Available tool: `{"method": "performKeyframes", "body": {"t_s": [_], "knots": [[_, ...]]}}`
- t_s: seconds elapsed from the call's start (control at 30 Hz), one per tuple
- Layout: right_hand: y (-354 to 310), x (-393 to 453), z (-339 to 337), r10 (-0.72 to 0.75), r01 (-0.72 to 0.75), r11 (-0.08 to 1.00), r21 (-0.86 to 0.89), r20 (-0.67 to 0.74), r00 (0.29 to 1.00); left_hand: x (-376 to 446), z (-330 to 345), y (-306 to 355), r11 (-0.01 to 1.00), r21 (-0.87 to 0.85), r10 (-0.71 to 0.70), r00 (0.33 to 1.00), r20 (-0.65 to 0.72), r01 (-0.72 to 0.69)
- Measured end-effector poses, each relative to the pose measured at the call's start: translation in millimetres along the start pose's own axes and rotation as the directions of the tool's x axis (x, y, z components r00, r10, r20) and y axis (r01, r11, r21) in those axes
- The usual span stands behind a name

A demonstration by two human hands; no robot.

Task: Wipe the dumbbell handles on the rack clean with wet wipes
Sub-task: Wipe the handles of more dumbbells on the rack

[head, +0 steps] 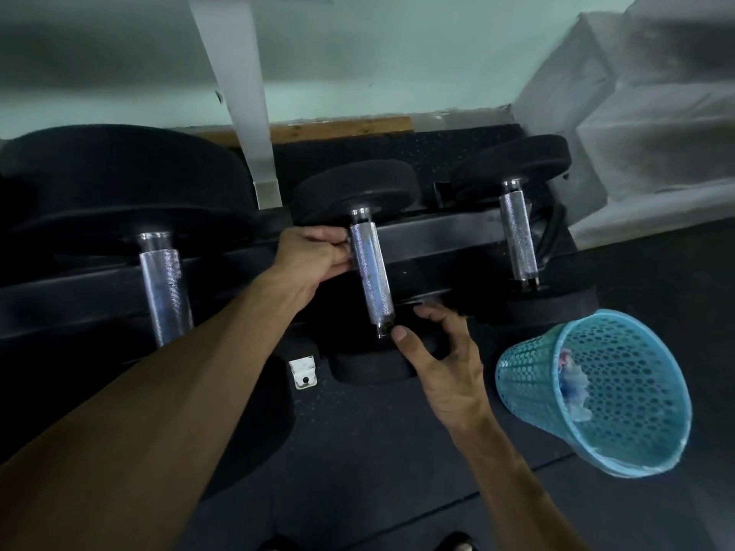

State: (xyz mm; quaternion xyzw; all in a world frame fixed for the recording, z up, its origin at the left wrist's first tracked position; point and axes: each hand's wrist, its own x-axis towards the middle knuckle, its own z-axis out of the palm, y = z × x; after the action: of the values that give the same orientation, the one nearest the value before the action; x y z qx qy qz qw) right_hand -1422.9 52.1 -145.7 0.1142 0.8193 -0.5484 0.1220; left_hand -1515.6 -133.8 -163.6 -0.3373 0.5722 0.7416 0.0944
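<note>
Three dumbbells with knurled chrome handles lie across a black rack (437, 228). My left hand (312, 254) reaches in from the left and its curled fingers grip the upper part of the middle dumbbell handle (372, 272). My right hand (441, 351) rests on the near black head of that same dumbbell, thumb tip beside the handle's near end. I see no wipe in either hand. The left dumbbell handle (165, 288) and the right dumbbell handle (519, 236) are untouched.
A blue mesh waste basket (636, 439) stands tilted on the dark floor mat at the right, with crumpled wipes inside. A white post (246, 113) rises behind the rack. Pale steps (656, 133) fill the upper right. A small white bracket (303, 373) sits below the rack.
</note>
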Motion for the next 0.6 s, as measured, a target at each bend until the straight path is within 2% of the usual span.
{"method": "performKeyframes", "body": {"t_s": [0.1,0.13,0.17,0.27,0.3,0.33,0.47,0.5,0.53,0.6], "knots": [[4.3,1.3,1.8,-0.010,0.010,1.000,0.002,-0.010,1.000,-1.5,-5.9,-9.5,0.966,0.260,-0.029,0.996,0.090,0.005],[5.3,1.0,2.4,-0.015,0.015,1.000,0.007,-0.013,1.000,-1.6,-5.3,-10.1,0.959,0.284,-0.027,0.996,0.083,0.002],[5.4,0.5,2.6,-0.017,0.017,1.000,0.011,-0.015,1.000,-1.6,-2.9,-8.4,0.970,0.244,-0.006,0.999,0.048,-0.006],[3.2,-0.3,1.8,-0.005,0.005,1.000,0.018,-0.010,1.000,4.0,9.9,-1.7,0.995,-0.102,-0.002,0.993,-0.116,-0.010],[2.4,-0.4,1.7,-0.005,0.005,1.000,0.019,-0.007,1.000,4.3,11.7,-3.5,0.987,-0.162,-0.013,0.992,-0.124,-0.008],[1.6,0.0,2.3,-0.010,0.010,1.000,0.017,-0.008,1.000,4.1,12.0,-7.3,0.988,-0.152,-0.016,0.995,-0.096,0.001],[4.8,-1.5,5.0,-0.023,0.022,0.999,-0.041,-0.024,0.999,-0.5,-1.2,-12.2,0.982,0.184,-0.052,0.996,0.074,0.038],[4.5,-2.9,5.7,-0.026,0.024,0.997,-0.074,-0.019,0.999,-0.9,-2.2,-8.5,0.985,0.170,-0.045,0.997,0.063,0.034],[3.9,-4.1,6.1,-0.032,0.031,0.993,-0.111,-0.010,0.999,0.1,-1.1,-3.2,0.996,0.085,-0.034,0.999,0.024,0.032],[2.1,-5.7,6.2,-0.028,0.028,0.986,-0.162,0.006,1.000,3.0,5.4,2.4,0.981,-0.189,-0.058,0.997,-0.058,0.046]]}}
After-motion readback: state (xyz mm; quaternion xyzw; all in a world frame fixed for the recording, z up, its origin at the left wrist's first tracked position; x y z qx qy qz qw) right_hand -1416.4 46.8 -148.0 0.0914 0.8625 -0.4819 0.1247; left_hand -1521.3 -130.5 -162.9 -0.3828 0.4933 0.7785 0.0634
